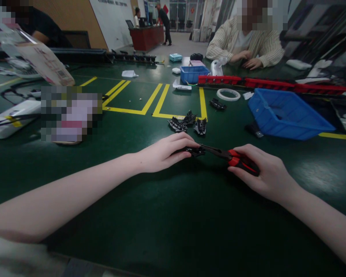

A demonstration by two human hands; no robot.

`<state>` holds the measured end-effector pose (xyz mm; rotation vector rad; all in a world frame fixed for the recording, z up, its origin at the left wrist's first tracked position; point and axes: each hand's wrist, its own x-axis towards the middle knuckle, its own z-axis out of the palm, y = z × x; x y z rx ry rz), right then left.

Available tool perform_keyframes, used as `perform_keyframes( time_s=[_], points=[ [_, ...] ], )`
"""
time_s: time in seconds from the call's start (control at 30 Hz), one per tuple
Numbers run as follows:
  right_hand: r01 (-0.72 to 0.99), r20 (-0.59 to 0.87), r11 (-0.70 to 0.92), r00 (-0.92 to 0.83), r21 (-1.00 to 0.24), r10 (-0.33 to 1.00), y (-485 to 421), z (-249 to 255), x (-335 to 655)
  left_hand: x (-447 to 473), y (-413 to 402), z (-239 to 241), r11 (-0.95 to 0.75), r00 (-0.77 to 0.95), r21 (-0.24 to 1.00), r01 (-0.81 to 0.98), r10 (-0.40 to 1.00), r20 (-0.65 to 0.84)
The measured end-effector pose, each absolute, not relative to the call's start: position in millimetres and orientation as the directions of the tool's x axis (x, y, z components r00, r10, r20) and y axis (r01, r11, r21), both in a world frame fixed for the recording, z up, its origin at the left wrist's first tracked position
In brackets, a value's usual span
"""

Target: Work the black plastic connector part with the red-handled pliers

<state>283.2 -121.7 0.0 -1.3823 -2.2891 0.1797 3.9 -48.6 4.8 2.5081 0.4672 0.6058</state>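
Observation:
My left hand [170, 152] is closed on a small black plastic part [196, 151], holding it low over the green table. Its fingers hide most of that part. In my right hand [265, 173] is a pair of long-nose pliers [233, 157] with red and black handles. The plier jaws point left and meet the black part near my left fingertips; whether they grip it I cannot tell. Just beyond my hands lie several similar black parts [177, 124], close together. Another black part [218, 104] rests farther back on the right.
A blue bin [291, 113] stands on the right, with a smaller blue bin [194, 74] farther back. A white tape roll [228, 94] lies between them, near a long red strip [271, 84]. At left is a phone [75, 119]. A person in a striped shirt [219, 44] sits opposite.

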Motion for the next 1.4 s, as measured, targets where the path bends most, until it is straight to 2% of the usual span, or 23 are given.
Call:
perform_keyframes(
  time_s=[0.33, 0.7, 1.4],
  points=[
    [0.807, 0.317, 0.492, -0.397, -0.327, 0.861, -122.4, -1.0, 283.1, 3.1, -47.3, 4.3, -0.812, 0.833, 0.557, 0.174, 0.423, 0.357],
    [0.812, 0.313, 0.482, -0.388, -0.329, 0.867, -121.7, -1.0, 285.0, 4.4, -47.1, 6.4, -0.773, 0.818, 0.620, 0.137, 0.441, 0.369],
    [0.816, 0.293, 0.492, -0.411, -0.303, 0.863, -122.0, -2.2, 284.7, 5.1, -46.7, 5.8, -0.784, 0.824, 0.607, 0.133, 0.428, 0.371]
  ],
)
